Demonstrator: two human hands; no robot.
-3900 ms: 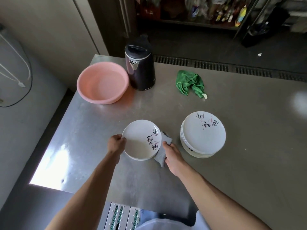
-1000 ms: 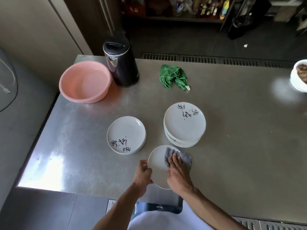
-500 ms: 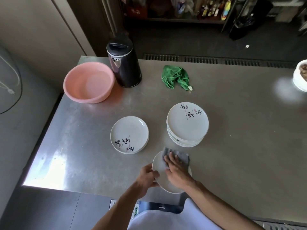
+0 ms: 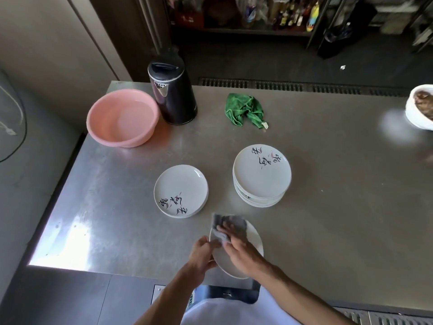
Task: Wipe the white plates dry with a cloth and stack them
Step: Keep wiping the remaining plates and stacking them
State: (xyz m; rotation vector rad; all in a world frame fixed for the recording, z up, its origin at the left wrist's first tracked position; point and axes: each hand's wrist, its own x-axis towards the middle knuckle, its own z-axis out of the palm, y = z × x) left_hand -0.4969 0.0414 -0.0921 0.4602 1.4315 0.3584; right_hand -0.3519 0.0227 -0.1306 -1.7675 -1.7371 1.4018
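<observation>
Plate [image 4: 254, 241] being wiped is at the near edge of the table [image 4: 328, 207], tilted, near rim lifted off the steel. Left hand [image 4: 201, 252] grips its left rim, fingers curled round the edge. Right hand [image 4: 239, 250] lies on top of the plate, fingers stretched out flat and pressing a grey cloth [image 4: 230, 225] onto the far part of the face; the cloth spills over the far rim. The image is motion-blurred here, so I cannot tell where the thumb sits. Just beyond and to the left: a low stack [image 4: 181, 191] of white plates, black brush lettering on the near side of the top one. To its right, apart from it, a taller stack [image 4: 262, 175], lettering on the far side of its top plate. Further back: pink basin [image 4: 123, 117] at the left corner, black kettle [image 4: 172, 93] touching or just beside it, crumpled green cloth [image 4: 244, 109] to the right. White bowl [image 4: 414, 113] with something brown in it, cut off by the right edge.
</observation>
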